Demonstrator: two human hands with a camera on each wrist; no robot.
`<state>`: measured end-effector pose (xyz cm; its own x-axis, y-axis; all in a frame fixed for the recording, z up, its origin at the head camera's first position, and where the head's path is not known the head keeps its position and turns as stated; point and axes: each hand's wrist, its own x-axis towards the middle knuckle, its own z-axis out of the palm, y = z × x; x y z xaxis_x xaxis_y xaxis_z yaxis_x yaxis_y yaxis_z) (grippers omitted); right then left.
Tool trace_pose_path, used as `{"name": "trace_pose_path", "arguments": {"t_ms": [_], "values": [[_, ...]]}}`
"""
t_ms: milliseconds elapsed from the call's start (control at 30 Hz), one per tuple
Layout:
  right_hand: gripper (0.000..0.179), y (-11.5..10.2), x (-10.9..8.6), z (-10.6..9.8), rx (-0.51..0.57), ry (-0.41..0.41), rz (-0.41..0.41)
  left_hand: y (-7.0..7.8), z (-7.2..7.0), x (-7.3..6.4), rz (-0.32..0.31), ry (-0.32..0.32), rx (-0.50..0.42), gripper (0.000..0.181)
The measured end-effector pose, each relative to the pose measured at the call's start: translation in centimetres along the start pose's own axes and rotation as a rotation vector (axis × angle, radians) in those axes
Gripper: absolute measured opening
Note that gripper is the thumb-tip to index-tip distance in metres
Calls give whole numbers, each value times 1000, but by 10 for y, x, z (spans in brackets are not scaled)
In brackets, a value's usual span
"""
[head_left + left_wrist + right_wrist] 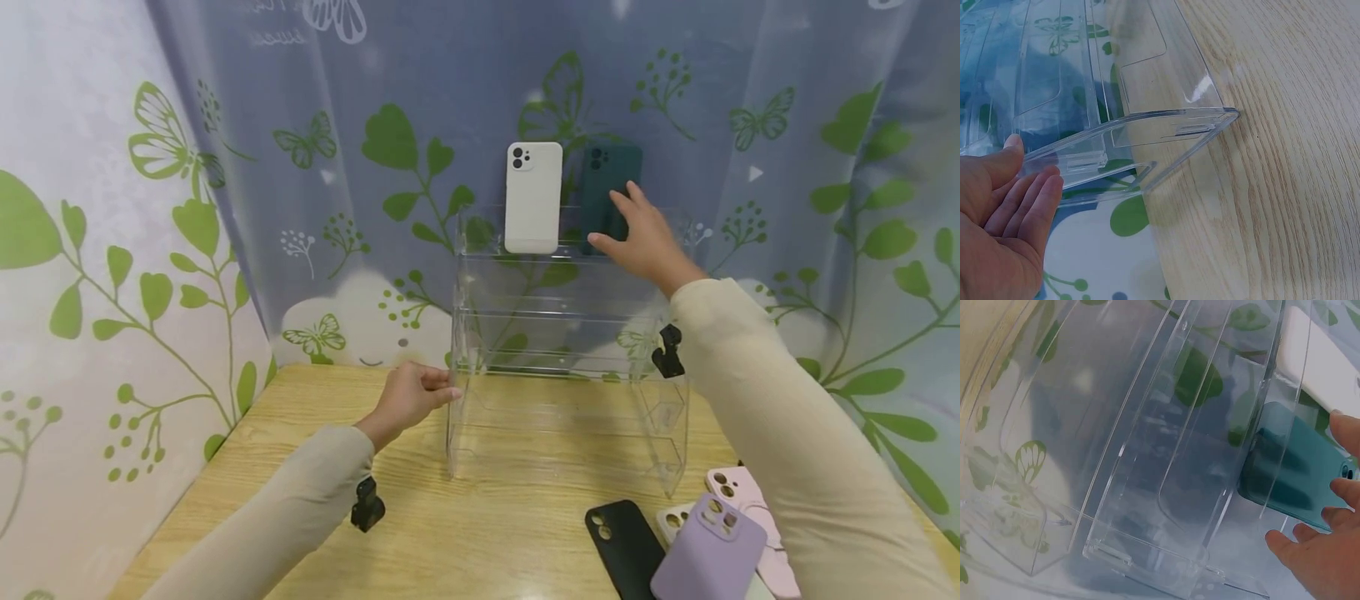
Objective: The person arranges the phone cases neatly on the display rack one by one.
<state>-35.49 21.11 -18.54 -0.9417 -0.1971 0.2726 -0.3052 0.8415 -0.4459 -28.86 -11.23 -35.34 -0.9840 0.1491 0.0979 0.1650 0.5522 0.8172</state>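
A clear plastic tiered display stand (558, 312) stands on the wooden table. My left hand (415, 398) pinches its left side panel between thumb and fingers, also seen with the panel's edge in the left wrist view. On the top tier a white phone case (534, 196) leans upright. To its right stands a dark green phone case (600, 204), its lower end behind the tier's front lip in the right wrist view. My right hand (645, 237) is in front of the green case with fingers spread and relaxed, covering part of its right side.
At the front right of the table (480, 542) lie a black phone case (628, 546), a purple one (712, 554) and a pink one (738, 487), partly overlapping. The right sleeve hides some of this pile. A patterned curtain (337, 233) hangs behind the stand.
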Motion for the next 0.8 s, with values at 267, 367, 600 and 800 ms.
{"name": "trace_pose_path", "arguments": {"t_ms": [267, 367, 600, 800], "values": [[80, 8, -26, -6, 42, 23, -24, 0, 0, -1, 8, -7, 0, 39], [81, 15, -37, -5, 66, 21, -17, -1, 0, -1, 11, -4, 8, 38], [85, 34, -72, 1, 175, 4, 36, -1, 0, -1, 5, -1, 13, 39], [85, 53, -115, 10, 241, -34, 105, 1, 1, -1, 7, 1, 20, 39]]}}
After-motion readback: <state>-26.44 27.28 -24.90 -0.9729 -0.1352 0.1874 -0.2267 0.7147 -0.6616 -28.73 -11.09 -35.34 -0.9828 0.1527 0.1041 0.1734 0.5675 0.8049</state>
